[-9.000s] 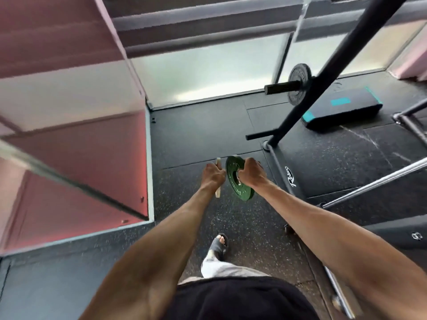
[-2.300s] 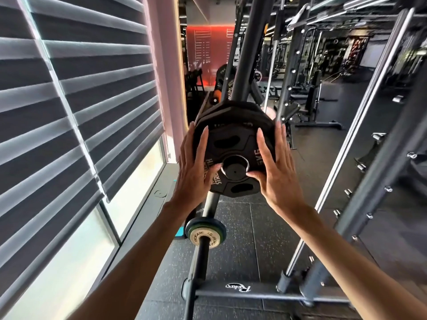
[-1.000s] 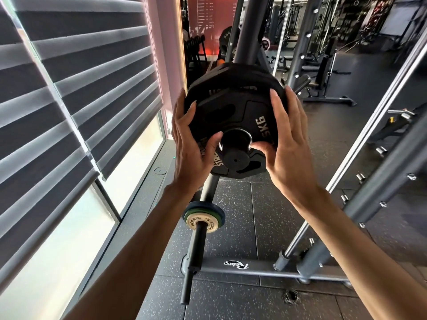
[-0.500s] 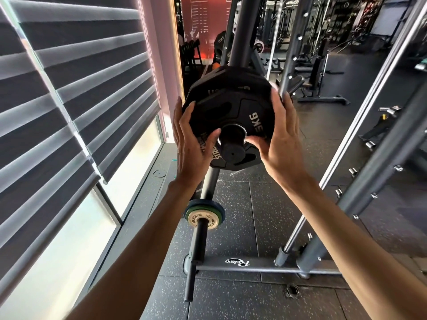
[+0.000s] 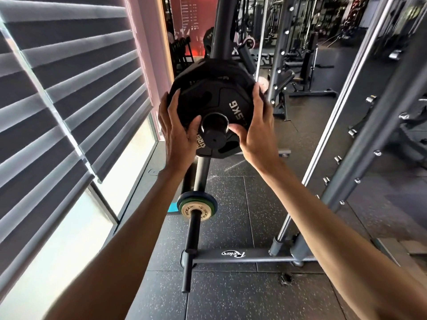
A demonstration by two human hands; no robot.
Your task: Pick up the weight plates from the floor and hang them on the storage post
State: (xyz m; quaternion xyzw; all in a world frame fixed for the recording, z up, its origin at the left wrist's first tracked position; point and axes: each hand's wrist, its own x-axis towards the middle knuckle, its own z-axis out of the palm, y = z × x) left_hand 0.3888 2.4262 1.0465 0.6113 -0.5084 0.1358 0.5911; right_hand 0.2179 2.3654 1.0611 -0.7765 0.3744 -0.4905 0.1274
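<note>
A black weight plate [image 5: 227, 98] marked 5KG hangs on the upper storage post [image 5: 215, 135] of a dark rack upright [image 5: 221, 26]. The post's round end pokes out through the plate's centre hole. The plate sits back from that end, against more black plates behind it.

Both hands lie flat on its face with the fingers straight. The left hand [image 5: 178, 132] covers the left edge and the right hand [image 5: 256, 132] the right edge. Each thumb reaches in beside the post end, so neither hand curls round anything.

Lower on the same upright, a second post [image 5: 191, 245] carries small plates [image 5: 196, 207], the front one cream and lettered ROGUE, with a green one behind it. Below is speckled black floor [image 5: 231, 296], and grey window blinds [image 5: 69, 88] fill the left side.
</note>
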